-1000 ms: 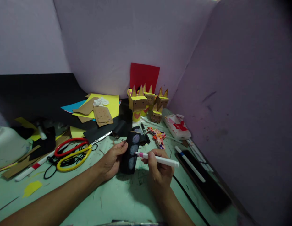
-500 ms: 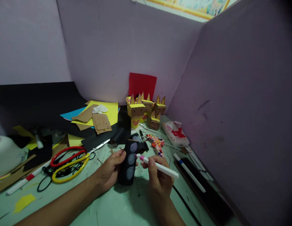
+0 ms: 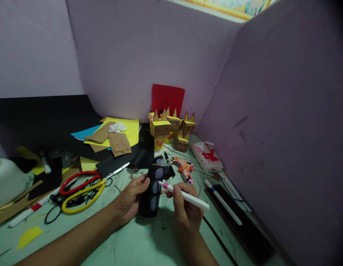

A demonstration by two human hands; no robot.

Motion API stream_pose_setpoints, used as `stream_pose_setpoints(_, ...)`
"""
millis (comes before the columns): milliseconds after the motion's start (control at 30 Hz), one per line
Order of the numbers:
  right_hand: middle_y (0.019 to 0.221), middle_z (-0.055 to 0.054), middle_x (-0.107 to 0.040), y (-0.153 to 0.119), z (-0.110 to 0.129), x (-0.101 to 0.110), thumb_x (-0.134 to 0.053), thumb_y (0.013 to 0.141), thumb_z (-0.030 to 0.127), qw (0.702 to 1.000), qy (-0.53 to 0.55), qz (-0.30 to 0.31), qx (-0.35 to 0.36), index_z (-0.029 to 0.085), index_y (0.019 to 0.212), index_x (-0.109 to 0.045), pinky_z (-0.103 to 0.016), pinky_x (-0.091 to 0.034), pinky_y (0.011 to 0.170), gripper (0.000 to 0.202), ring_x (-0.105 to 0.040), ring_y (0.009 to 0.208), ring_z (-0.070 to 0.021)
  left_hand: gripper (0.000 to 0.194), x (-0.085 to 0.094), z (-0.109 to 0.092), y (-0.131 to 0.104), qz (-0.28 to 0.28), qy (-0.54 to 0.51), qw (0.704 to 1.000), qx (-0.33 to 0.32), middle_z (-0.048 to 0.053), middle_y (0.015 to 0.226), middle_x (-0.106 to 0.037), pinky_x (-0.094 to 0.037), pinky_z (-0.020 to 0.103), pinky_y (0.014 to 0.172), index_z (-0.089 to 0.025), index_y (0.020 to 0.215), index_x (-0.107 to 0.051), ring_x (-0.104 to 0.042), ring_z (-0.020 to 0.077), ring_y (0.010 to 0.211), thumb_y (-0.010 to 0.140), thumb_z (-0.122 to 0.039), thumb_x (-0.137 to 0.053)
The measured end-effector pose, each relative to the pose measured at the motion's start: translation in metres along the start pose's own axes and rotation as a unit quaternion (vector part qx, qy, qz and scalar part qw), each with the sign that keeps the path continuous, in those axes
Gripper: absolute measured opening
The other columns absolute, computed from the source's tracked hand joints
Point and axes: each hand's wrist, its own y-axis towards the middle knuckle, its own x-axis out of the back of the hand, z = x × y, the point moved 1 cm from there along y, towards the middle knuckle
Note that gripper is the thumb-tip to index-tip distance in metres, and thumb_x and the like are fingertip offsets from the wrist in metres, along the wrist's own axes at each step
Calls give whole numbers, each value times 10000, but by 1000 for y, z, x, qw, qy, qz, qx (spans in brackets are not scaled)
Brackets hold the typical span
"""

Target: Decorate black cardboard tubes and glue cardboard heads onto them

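My left hand grips a black paper tube from its left side, thumb on the near face. Three pale grey-violet ovals run down the tube. Between the fingers of my right hand is a white marker pen with a pink band, its tip on or just over the middle oval. Behind the tube lies another black rolled piece with pale spots. A dark pen and a flower-patterned paper piece rest close by on the table.
Red-and-yellow scissors lie at left over black cords. Yellow, blue and brown sheets are piled behind. Several cardboard box figures with horns stand at the back. At right are a tissue pack and a dark tray with a white marker.
The pen tip has shifted slightly left and up across the middle oval. Both hands keep their hold, and the view has tilted a little.
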Motion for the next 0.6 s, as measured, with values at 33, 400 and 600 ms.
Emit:
stream_pose_setpoints(33,659,23,-605,-1,-1,0,-502,872,188,1000,-1,7,-2,203,772,-590,-215,-465,561,135,-600,598,-112,206,0,0,0,0,2,1000,0,66,792,-680,-504,217,641,-133,995,-629,-627,142,717,804,-207,-608)
stream_pose_setpoints(400,632,21,-594,-4,2,1,-534,849,188,999,32,26,-25,194,773,-589,-233,-446,534,94,-582,568,-119,103,1,0,3,-7,-20,1000,0,40,724,-656,-504,205,606,-130,864,-653,-596,124,644,775,-178,-635)
stream_pose_setpoints(600,622,17,-581,-6,0,1,-553,834,228,998,28,10,-59,194,728,-584,-269,-454,528,115,-576,548,-136,78,-1,-2,2,-28,-40,999,9,53,723,-673,-510,218,610,-119,836,-654,-614,135,632,784,-134,-599)
